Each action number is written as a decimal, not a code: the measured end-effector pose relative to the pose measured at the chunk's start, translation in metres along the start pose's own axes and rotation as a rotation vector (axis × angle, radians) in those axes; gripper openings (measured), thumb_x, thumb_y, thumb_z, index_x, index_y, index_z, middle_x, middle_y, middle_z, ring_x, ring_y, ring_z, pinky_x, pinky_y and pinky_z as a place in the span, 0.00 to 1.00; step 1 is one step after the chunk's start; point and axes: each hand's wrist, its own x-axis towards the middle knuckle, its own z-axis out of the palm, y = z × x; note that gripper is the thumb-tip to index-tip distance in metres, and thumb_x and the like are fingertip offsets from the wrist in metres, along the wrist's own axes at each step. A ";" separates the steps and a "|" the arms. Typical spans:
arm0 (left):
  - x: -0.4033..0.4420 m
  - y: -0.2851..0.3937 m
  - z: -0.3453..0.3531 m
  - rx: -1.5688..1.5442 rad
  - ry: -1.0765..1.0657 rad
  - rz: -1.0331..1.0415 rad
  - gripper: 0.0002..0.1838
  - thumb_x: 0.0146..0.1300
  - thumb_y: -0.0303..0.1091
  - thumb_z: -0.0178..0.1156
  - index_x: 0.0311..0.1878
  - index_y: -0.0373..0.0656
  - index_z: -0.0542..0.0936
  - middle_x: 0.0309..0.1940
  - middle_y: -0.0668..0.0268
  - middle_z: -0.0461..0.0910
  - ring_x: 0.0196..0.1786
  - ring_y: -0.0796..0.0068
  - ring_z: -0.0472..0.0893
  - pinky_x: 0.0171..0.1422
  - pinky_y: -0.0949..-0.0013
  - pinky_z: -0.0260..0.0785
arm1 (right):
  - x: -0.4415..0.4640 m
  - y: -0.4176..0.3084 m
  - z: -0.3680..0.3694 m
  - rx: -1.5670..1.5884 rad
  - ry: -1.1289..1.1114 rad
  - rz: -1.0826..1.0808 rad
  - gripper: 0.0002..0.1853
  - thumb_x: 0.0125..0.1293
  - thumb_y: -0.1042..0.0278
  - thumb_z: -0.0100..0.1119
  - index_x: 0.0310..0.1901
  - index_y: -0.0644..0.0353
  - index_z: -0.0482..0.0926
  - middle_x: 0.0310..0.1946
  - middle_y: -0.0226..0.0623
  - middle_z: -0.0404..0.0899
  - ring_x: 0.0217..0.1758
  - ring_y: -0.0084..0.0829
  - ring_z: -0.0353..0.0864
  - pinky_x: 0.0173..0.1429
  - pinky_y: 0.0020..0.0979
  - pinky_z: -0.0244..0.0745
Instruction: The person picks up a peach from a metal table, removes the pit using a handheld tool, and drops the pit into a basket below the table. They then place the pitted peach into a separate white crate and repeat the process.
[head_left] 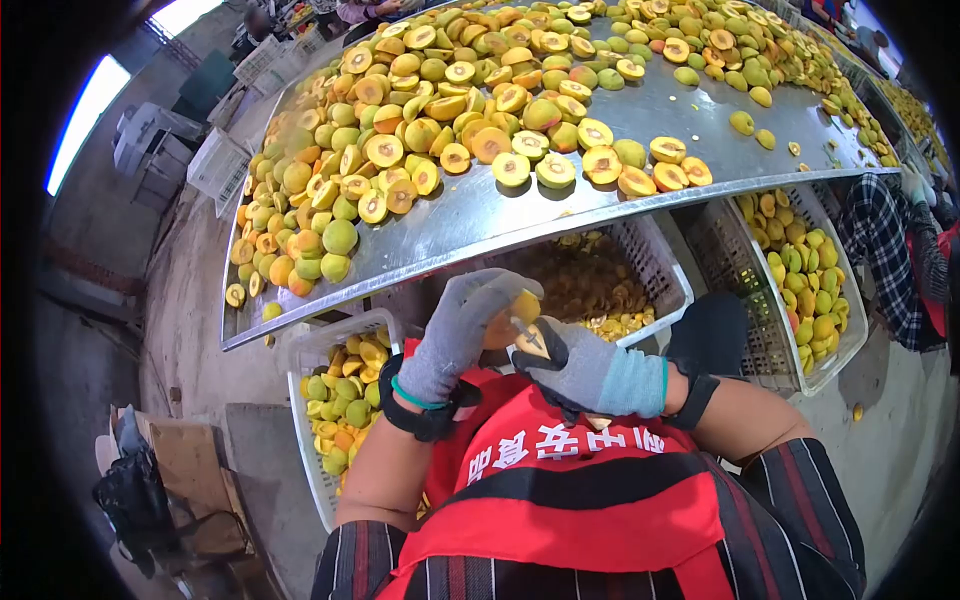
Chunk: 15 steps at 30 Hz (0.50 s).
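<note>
In front of my lap, just below the table edge, my left hand (453, 335) in a grey glove is closed around a yellow peach half (500, 328). My right hand (600, 375), gloved too, is wrapped round a small pitting knife with a wooden handle (533, 343). The knife's metal end is at the peach, but fingers hide much of both, so I cannot tell how deep it sits. Many halved peaches (384, 151), several showing brown pits, lie piled on the metal table (450, 222) beyond my hands.
A white crate (300, 400) of peach pieces stands left of my legs. Under the table is a crate (672, 285) holding pits and scraps. Another crate (848, 335) of peaches stands at right, beside a person in a plaid sleeve (880, 255). Cardboard (190, 470) leans at lower left.
</note>
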 end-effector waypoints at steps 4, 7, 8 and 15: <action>0.006 -0.006 0.002 0.172 -0.063 -0.107 0.15 0.63 0.38 0.51 0.40 0.35 0.79 0.34 0.64 0.79 0.35 0.78 0.76 0.42 0.75 0.69 | 0.000 0.011 0.002 -0.351 -0.085 0.010 0.17 0.61 0.58 0.52 0.43 0.64 0.70 0.30 0.50 0.75 0.34 0.50 0.76 0.39 0.40 0.71; 0.004 -0.020 0.004 -0.035 -0.019 -0.144 0.17 0.63 0.39 0.50 0.40 0.32 0.79 0.34 0.61 0.79 0.38 0.75 0.78 0.45 0.73 0.70 | 0.005 0.015 0.004 -0.148 -0.032 -0.071 0.18 0.59 0.56 0.53 0.41 0.65 0.70 0.28 0.55 0.76 0.32 0.52 0.78 0.38 0.45 0.73; 0.004 -0.021 0.004 -0.040 -0.018 -0.147 0.17 0.63 0.39 0.50 0.40 0.32 0.79 0.34 0.61 0.79 0.38 0.75 0.78 0.45 0.73 0.70 | 0.006 0.010 -0.001 0.037 -0.148 0.110 0.18 0.59 0.57 0.53 0.40 0.65 0.70 0.28 0.55 0.76 0.34 0.53 0.77 0.39 0.45 0.72; 0.010 -0.026 0.008 0.075 0.086 -0.024 0.18 0.64 0.41 0.50 0.42 0.33 0.78 0.35 0.62 0.78 0.37 0.76 0.78 0.44 0.74 0.70 | 0.008 0.009 0.004 -0.109 -0.029 0.016 0.15 0.60 0.59 0.53 0.38 0.64 0.70 0.24 0.45 0.76 0.29 0.42 0.78 0.35 0.38 0.73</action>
